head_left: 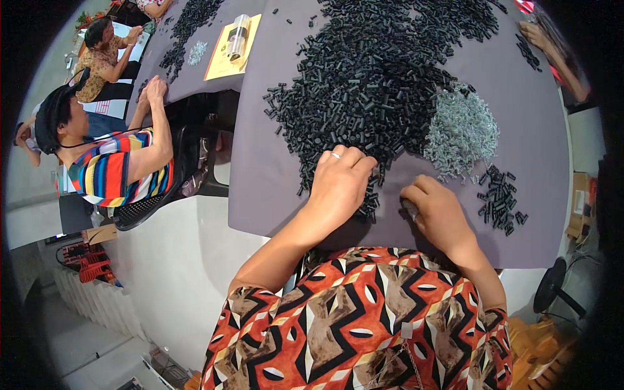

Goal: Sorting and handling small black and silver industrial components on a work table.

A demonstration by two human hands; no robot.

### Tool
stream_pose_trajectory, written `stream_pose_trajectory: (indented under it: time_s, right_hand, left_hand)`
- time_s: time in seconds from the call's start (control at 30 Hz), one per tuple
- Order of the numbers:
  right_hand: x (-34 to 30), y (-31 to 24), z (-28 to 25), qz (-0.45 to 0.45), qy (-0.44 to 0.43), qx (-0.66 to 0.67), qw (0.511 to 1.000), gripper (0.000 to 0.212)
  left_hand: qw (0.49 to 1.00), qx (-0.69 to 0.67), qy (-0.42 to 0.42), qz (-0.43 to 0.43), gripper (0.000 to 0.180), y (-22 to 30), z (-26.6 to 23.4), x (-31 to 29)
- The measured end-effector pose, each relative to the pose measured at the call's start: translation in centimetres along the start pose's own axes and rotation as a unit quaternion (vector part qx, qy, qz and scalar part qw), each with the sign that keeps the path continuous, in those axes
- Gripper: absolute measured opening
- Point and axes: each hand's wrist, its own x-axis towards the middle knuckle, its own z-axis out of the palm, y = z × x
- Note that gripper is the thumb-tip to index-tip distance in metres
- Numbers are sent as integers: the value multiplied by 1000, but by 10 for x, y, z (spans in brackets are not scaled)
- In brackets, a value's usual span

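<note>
Small black cylindrical pieces lie in a big pile (351, 84) in front of me. My left hand (341, 182) rests on its near edge, a ring on one finger. Its fingers are curled down together, and the fingertips are hidden among the black pieces. To the right, just above the purple-grey tabletop, my right hand (434, 213) is closed, thumb against bent fingers. A small greyish thing (410, 208) shows at its fingertips, too unclear to name. Beyond that hand is a heap of small clear pieces (461, 133).
A smaller group of black pieces (500, 201) lies right of my right hand. At the far left, a clear cylinder (238, 38) lies on a yellow sheet (214, 65). A person in a striped shirt (123, 162) works at the left; another person's arm (552, 52) reaches in at the right.
</note>
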Motion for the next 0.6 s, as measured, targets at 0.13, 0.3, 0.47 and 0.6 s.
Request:
stream_pose_trajectory:
  time_s: [0.13, 0.3, 0.47, 0.6]
  right_hand:
    - [-3, 10, -10, 28, 19, 2, 999, 29]
    - [-7, 20, -28, 91, 54, 27, 994, 36]
    - [-4, 19, -28, 64, 53, 13, 996, 36]
    - [-8, 13, -26, 37, 35, 24, 998, 38]
  left_hand:
    - [1000, -12, 0, 19, 19, 3, 4, 9]
    - [998, 19, -29, 54, 20, 6, 8, 17]
    - [996, 29, -64, 62, 17, 5, 9, 20]
    - [994, 11, -78, 72, 16, 4, 8, 22]
